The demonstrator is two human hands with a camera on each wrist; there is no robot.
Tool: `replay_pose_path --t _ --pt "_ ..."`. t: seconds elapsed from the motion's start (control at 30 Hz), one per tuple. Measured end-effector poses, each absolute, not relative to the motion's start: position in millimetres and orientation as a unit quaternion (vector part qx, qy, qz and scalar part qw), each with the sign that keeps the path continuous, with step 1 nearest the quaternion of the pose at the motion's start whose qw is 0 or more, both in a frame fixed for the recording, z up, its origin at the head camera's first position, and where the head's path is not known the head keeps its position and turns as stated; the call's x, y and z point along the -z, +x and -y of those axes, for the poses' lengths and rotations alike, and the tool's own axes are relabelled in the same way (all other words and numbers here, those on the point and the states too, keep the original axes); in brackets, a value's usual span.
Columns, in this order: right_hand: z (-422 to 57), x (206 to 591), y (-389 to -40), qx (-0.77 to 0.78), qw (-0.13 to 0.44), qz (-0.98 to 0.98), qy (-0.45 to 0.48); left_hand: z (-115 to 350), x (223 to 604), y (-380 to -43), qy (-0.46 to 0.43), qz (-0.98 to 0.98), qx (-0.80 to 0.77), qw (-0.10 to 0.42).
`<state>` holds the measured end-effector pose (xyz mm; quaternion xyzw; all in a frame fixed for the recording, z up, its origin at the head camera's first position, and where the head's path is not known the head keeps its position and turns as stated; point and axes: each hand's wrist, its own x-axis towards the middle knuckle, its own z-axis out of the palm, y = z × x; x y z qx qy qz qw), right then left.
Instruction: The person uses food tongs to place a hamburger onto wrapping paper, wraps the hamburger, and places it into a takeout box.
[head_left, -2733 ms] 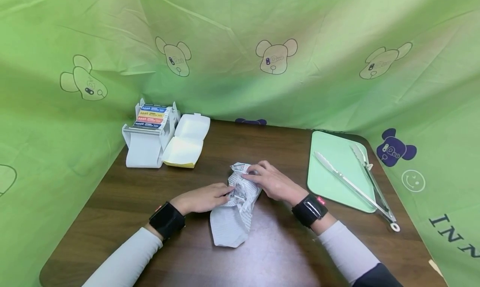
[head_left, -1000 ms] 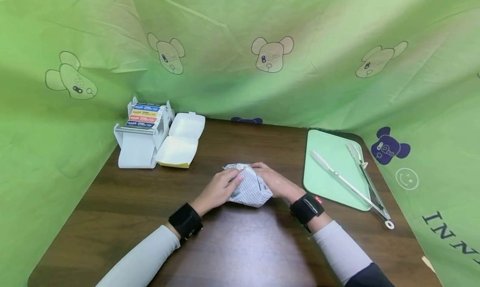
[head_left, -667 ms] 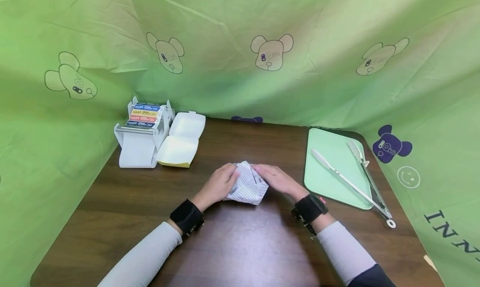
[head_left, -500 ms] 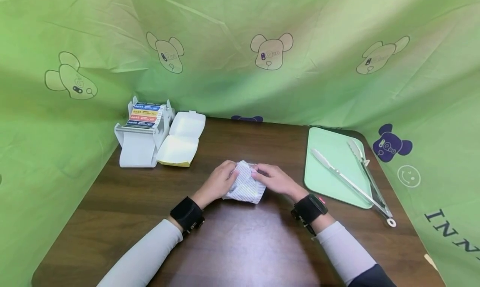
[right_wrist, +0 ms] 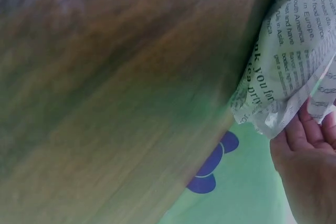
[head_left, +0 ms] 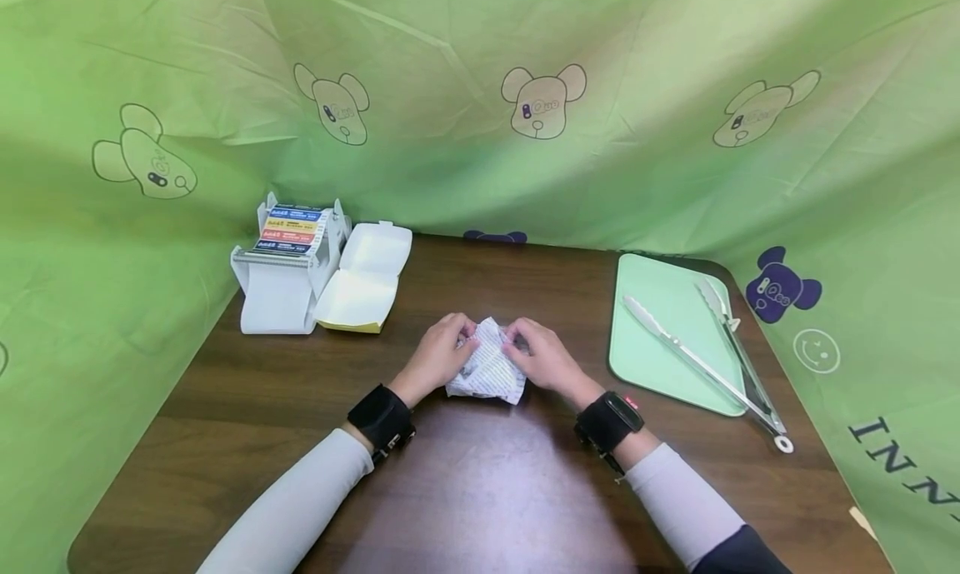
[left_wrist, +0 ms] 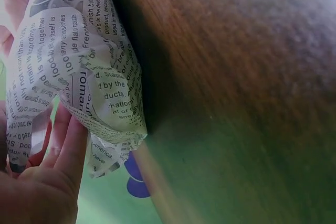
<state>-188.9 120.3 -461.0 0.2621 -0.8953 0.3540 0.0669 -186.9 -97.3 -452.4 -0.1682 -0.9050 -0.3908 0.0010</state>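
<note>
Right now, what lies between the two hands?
The printed paper bundle lies between the left hand and the right hand, as the head view shows.

Soft, bright light is filling the head view, lifting the green curtain (head_left: 645, 24) beyond the hands (head_left: 437, 357), while a pale, purplish glare is spreading over the counter (head_left: 225, 424) on their near side. A dark shadow is hugging the base of the printed paper (head_left: 487, 370) between them. The 2 wrist views are running dimmer: the paper's lettering is staying mostly readable, but the counter beside the hands is blurring into grainy, green-tinged streaks.
</note>
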Motion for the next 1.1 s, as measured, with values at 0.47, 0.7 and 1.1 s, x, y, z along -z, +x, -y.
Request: replay_pose_path --t 0.47,0.7,1.1 --pt "-116.1 459.1 -189.4 -0.337 0.076 0.904 0.253 92.5 449.6 -186.4 -0.172 0.911 0.375 0.019" --pt "-113.1 455.9 -188.3 -0.31 0.071 0.912 0.26 92.1 450.8 -183.0 -0.207 0.915 0.345 0.019" --pt "-112.4 454.0 -184.1 -0.249 0.068 0.911 0.32 96.3 457.2 -179.7 -0.26 0.941 0.194 0.096"
